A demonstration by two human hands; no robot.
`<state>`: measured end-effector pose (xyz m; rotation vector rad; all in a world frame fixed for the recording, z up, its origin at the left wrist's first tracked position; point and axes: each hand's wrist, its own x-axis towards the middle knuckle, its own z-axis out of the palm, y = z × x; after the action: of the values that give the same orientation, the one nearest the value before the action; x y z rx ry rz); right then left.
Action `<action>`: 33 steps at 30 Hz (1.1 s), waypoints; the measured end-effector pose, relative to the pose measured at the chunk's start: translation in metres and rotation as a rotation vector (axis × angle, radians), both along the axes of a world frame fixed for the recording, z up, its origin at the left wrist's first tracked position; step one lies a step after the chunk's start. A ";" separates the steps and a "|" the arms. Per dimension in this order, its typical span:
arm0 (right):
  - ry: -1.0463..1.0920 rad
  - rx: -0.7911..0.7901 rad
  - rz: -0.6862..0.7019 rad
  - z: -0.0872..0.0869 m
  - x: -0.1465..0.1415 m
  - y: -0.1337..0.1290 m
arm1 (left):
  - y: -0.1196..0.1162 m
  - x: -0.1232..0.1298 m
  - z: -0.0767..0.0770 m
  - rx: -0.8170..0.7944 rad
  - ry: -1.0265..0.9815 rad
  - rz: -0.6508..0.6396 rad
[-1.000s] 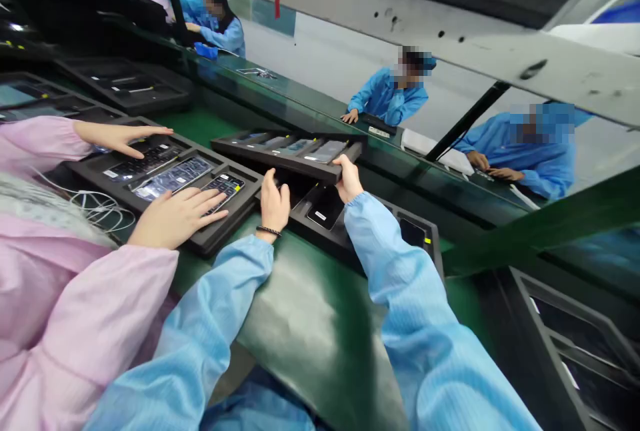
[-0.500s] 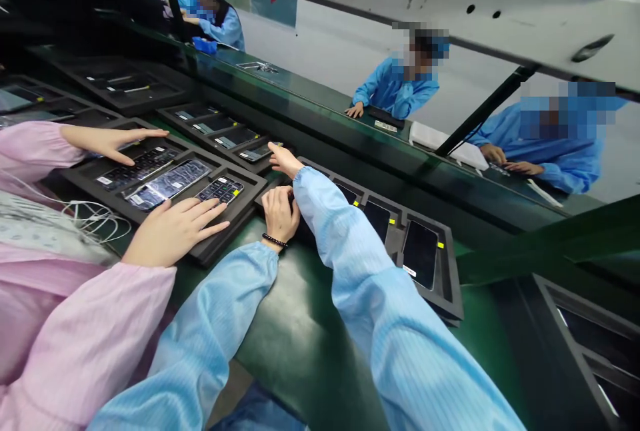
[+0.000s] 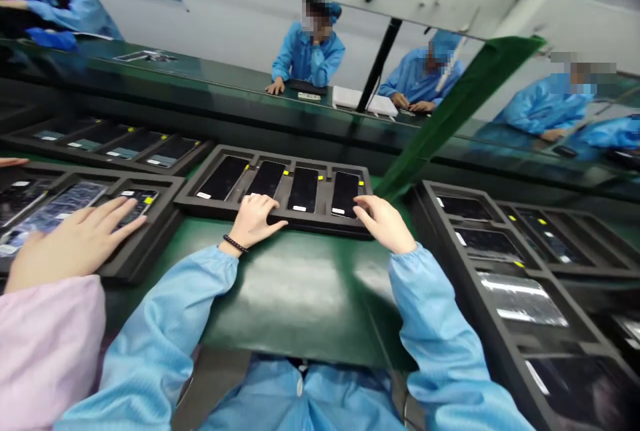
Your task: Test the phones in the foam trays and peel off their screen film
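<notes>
In front of me lies a black foam tray (image 3: 325, 221) holding a row of several dark phone screens, each with a yellow tab. My left hand (image 3: 256, 219), with a dark bead bracelet at its wrist, rests over the tray's near rim. Its thumb points away from the other fingers, and it covers the lower end of one phone screen (image 3: 269, 176). At the tray's right end is my right hand (image 3: 387, 223), thumb and forefinger apart, fingertips beside the rightmost phone screen (image 3: 346, 192). Neither hand visibly holds anything.
A co-worker's hand (image 3: 75, 234) in a pink sleeve lies over another tray (image 3: 163, 198) at left. On the right stands a tray (image 3: 473, 248) of screens, one with shiny film. A green post (image 3: 460, 111) rises behind. People in blue sit across the line.
My view has swung right. My right hand has moved from the tray's left side to its right end. My left hand now lies over the near rim, thumb spread.
</notes>
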<state>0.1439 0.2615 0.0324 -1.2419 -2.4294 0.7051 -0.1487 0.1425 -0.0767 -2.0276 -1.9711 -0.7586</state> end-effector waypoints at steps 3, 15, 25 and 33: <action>-0.070 0.021 -0.308 -0.035 0.027 -0.003 | 0.000 0.003 0.002 0.015 -0.007 0.069; 0.160 -0.054 -0.449 -0.087 0.106 -0.098 | -0.116 0.080 -0.002 0.219 0.060 0.052; 0.446 -0.348 -0.338 -0.108 0.128 -0.143 | -0.133 0.080 -0.004 0.223 0.183 -0.051; 0.566 -0.486 -0.359 -0.108 0.113 -0.108 | -0.148 0.055 -0.022 0.156 0.043 0.256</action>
<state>0.2568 0.1536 -0.0759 -1.3570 -1.5762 1.3613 -0.0936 -0.0056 -0.0989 -1.6513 -2.0261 -0.7754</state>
